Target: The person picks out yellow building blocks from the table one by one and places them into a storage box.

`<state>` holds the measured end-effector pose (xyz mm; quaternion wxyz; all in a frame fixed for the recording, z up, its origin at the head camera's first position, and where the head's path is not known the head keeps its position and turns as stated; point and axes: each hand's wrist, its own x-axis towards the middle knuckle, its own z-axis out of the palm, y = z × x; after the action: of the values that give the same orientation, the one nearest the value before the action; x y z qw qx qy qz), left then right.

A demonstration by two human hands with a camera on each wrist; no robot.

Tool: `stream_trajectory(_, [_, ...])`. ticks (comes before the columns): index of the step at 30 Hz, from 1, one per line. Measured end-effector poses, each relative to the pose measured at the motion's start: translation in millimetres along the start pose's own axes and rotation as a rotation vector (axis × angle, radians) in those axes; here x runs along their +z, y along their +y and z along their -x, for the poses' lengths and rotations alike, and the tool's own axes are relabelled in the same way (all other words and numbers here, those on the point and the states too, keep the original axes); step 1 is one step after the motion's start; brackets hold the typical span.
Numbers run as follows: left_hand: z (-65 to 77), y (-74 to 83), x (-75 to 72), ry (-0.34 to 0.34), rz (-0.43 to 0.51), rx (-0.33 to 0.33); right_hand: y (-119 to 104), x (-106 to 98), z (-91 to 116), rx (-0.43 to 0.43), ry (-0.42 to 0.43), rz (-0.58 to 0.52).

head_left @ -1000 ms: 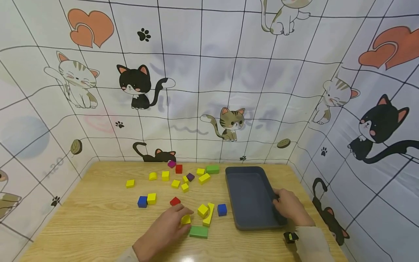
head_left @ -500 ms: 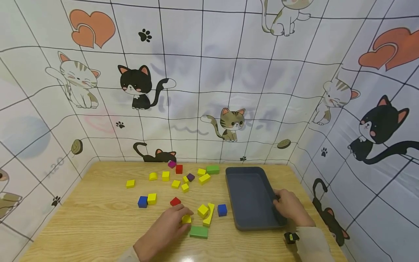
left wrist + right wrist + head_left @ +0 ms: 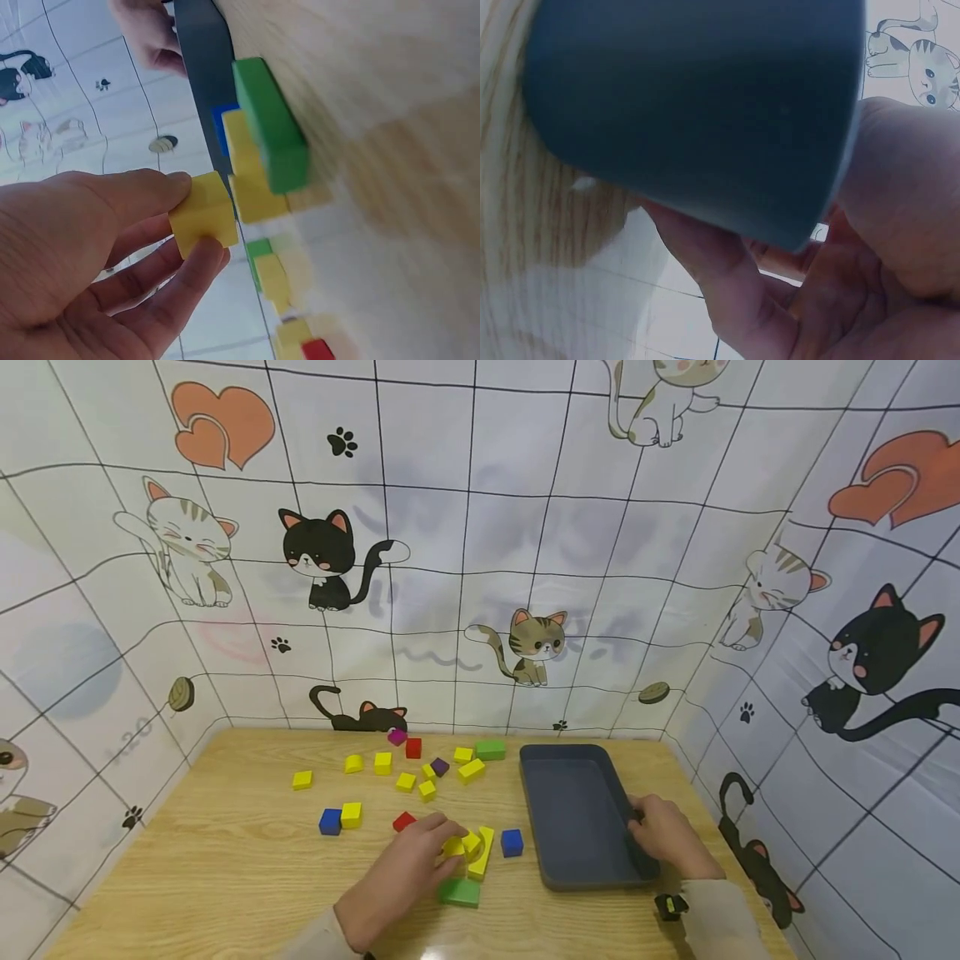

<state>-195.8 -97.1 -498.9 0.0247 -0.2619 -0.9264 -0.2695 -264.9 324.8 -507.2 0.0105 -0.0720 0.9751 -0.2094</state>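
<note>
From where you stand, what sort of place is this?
Perhaps a play corner or staged work area: a table scattered with coloured blocks, a grey tray, and white walls printed with cartoon cats.

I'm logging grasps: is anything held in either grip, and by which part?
The left grip pinches a yellow block by its sides; the right grip holds the dark gray tray by its right long edge.

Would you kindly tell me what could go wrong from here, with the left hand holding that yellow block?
The left hand pinches the yellow block by the fingertips, so it might slip. The green block and yellow arch sit close by and could be nudged. The right hand grips the tray by its edge; a push might slide it into the nearby blue block.
</note>
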Motion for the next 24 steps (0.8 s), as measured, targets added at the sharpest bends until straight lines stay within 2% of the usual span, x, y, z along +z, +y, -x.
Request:
stream_trajectory(6, [-23.2,20.1,8.6,0.017,-0.056,0.102,2.8,-1.5,-2.3,-0.018,0.002,0.016])
stream_trajectory(11, [-43.6,34.5,21.0,0.036,-0.07,0.19,2.5,-4.7,-3.0,-0.016,-0.033,-0.012])
stream_trajectory(18, [-69.8,55.6,39.3,0.043,-0.1,0.24,1.1,-6.3,-2.8,-0.022,-0.047,-0.022])
stream_trajectory(24, [-82.5,73.9,54.0,0.047,-0.176,0.287,2.7,-4.5,-2.3,-0.02,-0.036,-0.013])
